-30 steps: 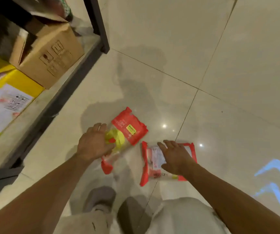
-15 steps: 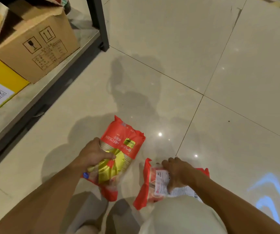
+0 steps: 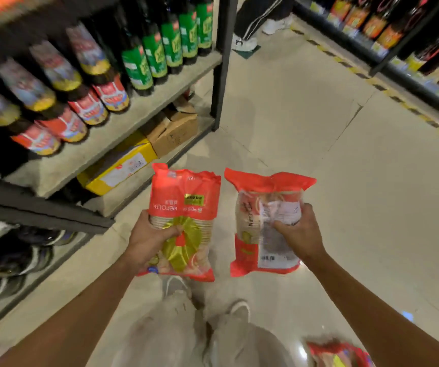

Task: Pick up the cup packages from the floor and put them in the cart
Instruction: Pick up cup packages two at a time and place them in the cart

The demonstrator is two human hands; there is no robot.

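I hold two red cup packages up in front of me, well above the floor. My left hand [image 3: 151, 241] grips the left cup package [image 3: 186, 207], whose front shows a gold fan pattern and a red top. My right hand [image 3: 299, 235] grips the right cup package [image 3: 260, 205], turned with its white label side toward me. Another red cup package [image 3: 337, 354] lies on the floor at the bottom right, partly cut off by the frame edge. No cart is in view.
A shelf rack [image 3: 221, 64] with dark bottles stands on my left, cardboard boxes [image 3: 173, 128] and a yellow box [image 3: 118, 168] on its lowest level. Another bottle shelf [image 3: 398, 43] runs at the far right. A person's legs [image 3: 255, 19] stand down the aisle. My own legs are below.
Both hands have lifted their packages off the floor to chest height. The view has risen, so the shelves and aisle now show.
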